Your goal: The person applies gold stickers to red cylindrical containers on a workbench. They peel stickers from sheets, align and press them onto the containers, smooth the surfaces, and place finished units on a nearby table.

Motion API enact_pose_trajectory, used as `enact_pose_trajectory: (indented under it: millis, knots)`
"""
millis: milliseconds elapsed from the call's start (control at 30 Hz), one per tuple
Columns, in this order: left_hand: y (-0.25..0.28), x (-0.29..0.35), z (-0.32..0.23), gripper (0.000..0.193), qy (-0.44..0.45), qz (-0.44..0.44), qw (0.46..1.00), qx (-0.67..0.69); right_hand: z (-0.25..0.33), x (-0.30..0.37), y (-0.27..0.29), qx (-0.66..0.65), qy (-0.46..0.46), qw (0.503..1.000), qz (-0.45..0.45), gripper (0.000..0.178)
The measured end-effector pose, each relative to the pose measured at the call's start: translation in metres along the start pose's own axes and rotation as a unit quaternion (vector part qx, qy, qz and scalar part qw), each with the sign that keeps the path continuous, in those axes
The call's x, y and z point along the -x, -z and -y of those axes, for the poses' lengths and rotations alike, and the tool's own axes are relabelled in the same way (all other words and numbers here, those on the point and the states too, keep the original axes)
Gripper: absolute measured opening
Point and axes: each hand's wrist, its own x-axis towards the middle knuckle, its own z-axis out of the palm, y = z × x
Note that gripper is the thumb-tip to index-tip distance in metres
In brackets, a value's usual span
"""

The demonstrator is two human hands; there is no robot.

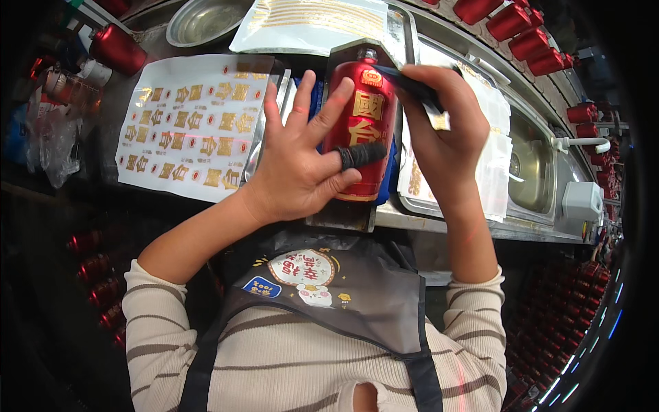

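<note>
Plainly, we start with the fingers. Left hand (292, 161): fingers spread wide, palm down, gripping nothing; one finger, wrapped in a black band (362, 156), reaches across the red bottle (372, 127), though we cannot tell how firmly it rests there. The bottle lies at centre, neck pointing away from the wearer. Right hand (449, 117): fingers closed in a pinch on a dark flat tool (419, 87), its tip at the bottle's shoulder (contact uncertain from this angle).

Around, left to right: a clear plastic bag (55, 147), another red container (118, 49), a white sticker sheet (171, 161), a metal bowl (206, 24), a sheet of gold strips (312, 31), then white sheets (495, 178) on a tray, and a sink (534, 168). The left hand hides part of the bottle's left side; the right covers part of the tray.

Markings: we note repeated gold characters and small red ovals on the sticker sheet, cartoon patches on the apron (384, 302), large gold characters below a gold emblem (371, 77) on the bottle.
</note>
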Motion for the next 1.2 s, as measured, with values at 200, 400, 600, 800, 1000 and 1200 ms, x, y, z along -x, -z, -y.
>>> enact_pose_trajectory:
  millis: [200,400,600,800,1000,1200]
  knots:
    - [0.007,0.047,-0.025,0.028,0.135,-0.074,0.965,0.214,0.033,0.02,0.002,0.066,0.164,0.967,0.185,0.018]
    - [0.002,0.009,-0.018,0.037,0.355,-0.163,0.772,0.501,0.051,0.041,0.029,-0.064,-0.161,0.962,0.213,0.025]
    - [-0.022,-0.027,-0.014,0.068,0.325,-0.102,0.784,0.52,0.007,0.087,0.003,-0.226,-0.427,0.866,-0.128,0.024]
    - [-0.022,-0.018,-0.01,0.069,0.338,-0.092,0.787,0.508,0.03,0.073,0.005,-0.185,-0.371,0.909,-0.04,0.023]
    - [-0.022,-0.013,-0.009,0.081,0.296,-0.062,0.81,0.503,0.029,0.076,0.009,-0.254,-0.368,0.893,-0.051,0.02]
    - [-0.024,0.002,-0.001,0.073,0.314,-0.11,0.798,0.502,-0.026,0.104,0.036,-0.202,-0.484,0.846,-0.096,0.023]
